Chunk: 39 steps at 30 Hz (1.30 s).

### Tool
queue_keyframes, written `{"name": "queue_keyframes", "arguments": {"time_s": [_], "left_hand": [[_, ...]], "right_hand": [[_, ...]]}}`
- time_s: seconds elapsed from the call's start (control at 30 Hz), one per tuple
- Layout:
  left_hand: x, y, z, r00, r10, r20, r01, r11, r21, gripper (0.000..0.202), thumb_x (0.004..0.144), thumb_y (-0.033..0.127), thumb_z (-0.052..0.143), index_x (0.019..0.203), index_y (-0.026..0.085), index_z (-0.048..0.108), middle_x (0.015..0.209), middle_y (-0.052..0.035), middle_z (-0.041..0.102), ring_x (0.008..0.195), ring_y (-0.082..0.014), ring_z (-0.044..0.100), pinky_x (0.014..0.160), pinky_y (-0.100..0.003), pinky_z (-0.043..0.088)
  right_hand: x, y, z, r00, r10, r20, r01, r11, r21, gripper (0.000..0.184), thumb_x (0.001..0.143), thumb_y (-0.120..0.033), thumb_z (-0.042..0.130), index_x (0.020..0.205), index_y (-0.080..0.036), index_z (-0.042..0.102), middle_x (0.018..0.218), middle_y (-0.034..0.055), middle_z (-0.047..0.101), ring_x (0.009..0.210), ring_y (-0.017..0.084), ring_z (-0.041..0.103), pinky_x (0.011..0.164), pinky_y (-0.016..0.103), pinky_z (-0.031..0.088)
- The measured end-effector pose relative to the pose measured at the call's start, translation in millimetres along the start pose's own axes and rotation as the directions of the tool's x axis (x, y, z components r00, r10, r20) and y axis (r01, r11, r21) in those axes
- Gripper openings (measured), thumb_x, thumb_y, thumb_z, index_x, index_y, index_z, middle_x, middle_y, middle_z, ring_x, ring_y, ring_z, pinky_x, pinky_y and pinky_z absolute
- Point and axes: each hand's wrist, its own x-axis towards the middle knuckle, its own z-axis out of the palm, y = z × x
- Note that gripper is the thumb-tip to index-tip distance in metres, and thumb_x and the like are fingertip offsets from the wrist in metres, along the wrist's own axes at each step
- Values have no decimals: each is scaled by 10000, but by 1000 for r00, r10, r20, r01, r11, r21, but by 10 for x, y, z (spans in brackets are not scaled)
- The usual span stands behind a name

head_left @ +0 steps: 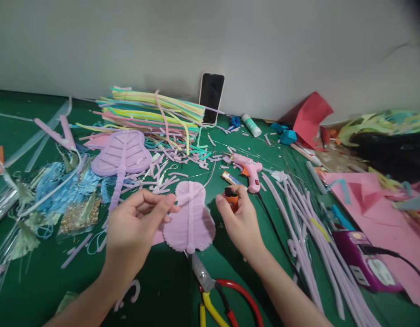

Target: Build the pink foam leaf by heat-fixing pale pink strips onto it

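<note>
My left hand (138, 227) pinches the top of a pink pipe-cleaner petal shape (191, 222) and holds it just above the green table (169, 290). My right hand (239, 218) is closed around an orange lighter (232, 197), held upright just right of the petal. A second, larger lilac petal shape (123, 156) with a stem lies on the table behind my left hand. Below the held petal lie pliers with red and yellow handles (216, 295).
A pile of pastel pipe cleaners (151, 113) and cut bits lies at the back, beside a phone (211, 97) propped against the wall. A pink glue gun (249, 170), a glue stick (251, 125), long lilac pipe cleaners (305, 227), pink paper (376, 200) and a purple device (363, 261) sit to the right.
</note>
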Motion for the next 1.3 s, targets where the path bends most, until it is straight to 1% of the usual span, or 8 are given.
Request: {"name": "queue_keyframes", "arguments": {"time_s": [0.1, 0.2, 0.37, 0.57, 0.73, 0.87, 1.07, 1.3], "left_hand": [[97, 15, 8, 975, -223, 22, 216, 910, -354, 314, 640, 388, 793, 613, 152, 589, 589, 6, 632, 415, -50, 472, 322, -139, 306], [130, 5, 8, 946, -319, 48, 299, 809, -506, 302, 606, 338, 828, 655, 144, 601, 619, 15, 621, 504, -51, 524, 331, -96, 315], [98, 0, 9, 907, -396, 143, 395, 683, -614, 229, 689, 280, 786, 668, 149, 600, 635, 18, 608, 512, -37, 527, 288, -54, 294], [58, 10, 14, 835, -482, 267, 530, 572, -626, 198, 824, 196, 656, 648, 118, 611, 617, -3, 567, 437, -11, 466, 266, -41, 299], [-27, 60, 39, 794, -505, 339, 593, 518, -617, 184, 833, 156, 641, 655, 111, 624, 616, -1, 553, 459, -17, 488, 283, -46, 323], [-112, 45, 83, 803, -436, 406, 596, 562, -574, 173, 752, 242, 748, 680, 123, 645, 630, 7, 575, 492, -22, 498, 330, -54, 364], [-212, 35, 165, 797, -347, 495, 551, 754, -358, 243, 721, 358, 758, 693, 149, 639, 662, 3, 629, 510, -50, 515, 380, -102, 419], [-228, -8, 154, 895, -140, 425, 168, 985, -30, 220, 798, 376, 642, 699, 183, 611, 565, 37, 605, 424, -58, 481, 349, -128, 368]], "right_hand": [[10, -27, -7, 1000, -3, 31, 3, 1000, 18, 243, 798, -397, 580, 714, -189, 484, 542, -75, 380, 470, 71, 334, 439, 202, 278], [11, -23, -12, 996, 39, 85, -47, 994, 103, 287, 783, -445, 611, 733, -165, 578, 510, -76, 363, 439, 67, 301, 417, 213, 261], [3, 2, -13, 994, 56, 99, -73, 980, 185, 365, 753, -475, 664, 902, -142, 685, 493, -79, 353, 431, 60, 275, 403, 213, 227], [-12, -48, -8, 993, 23, 115, -42, 984, 172, 362, 752, -458, 671, 926, -143, 719, 487, -81, 307, 442, 57, 282, 414, 215, 216], [-66, -134, 49, 990, -2, 144, -28, 978, 208, 319, 732, -406, 691, 916, -149, 734, 493, -78, 317, 459, 56, 285, 424, 210, 229], [-134, -174, 138, 993, -10, 118, -20, 970, 244, 250, 699, -361, 713, 826, -147, 726, 480, -70, 378, 444, 54, 307, 407, 201, 264], [-175, -132, 163, 995, 18, 100, -47, 953, 298, 237, 721, -374, 706, 756, -140, 690, 489, -59, 415, 442, 50, 325, 405, 192, 266], [-139, -85, 149, 991, 54, 122, -96, 924, 370, 256, 735, -397, 694, 759, -149, 635, 501, -78, 368, 433, 48, 293, 411, 202, 243]]}}
